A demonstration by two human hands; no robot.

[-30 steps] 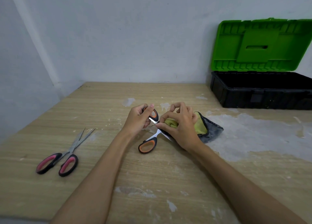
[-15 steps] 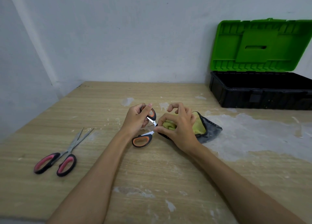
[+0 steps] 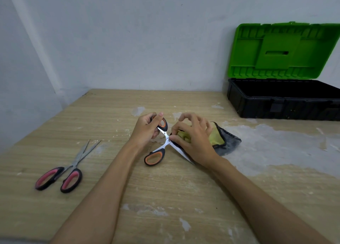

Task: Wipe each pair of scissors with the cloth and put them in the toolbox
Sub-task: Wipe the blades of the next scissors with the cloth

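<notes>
On the table (image 3: 165, 197) before you, your left hand (image 3: 145, 131) holds one handle of the opened scissors (image 3: 161, 142) at centre, their other handle lying nearer you. Just to the right, your right hand (image 3: 195, 140) presses the cloth (image 3: 223, 142) against a blade. A second pair of scissors (image 3: 62, 173) lies well apart on the left, handles toward you, tips pointing away. The toolbox (image 3: 283, 104) stands at the far right against the wall (image 3: 147, 41), its lid (image 3: 283, 50) raised behind it.

shiny metal scissors (image 3: 166, 140), soft cloth (image 3: 219, 139), glossy plastic toolbox (image 3: 283, 104), scuffed wooden table (image 3: 165, 188).
</notes>
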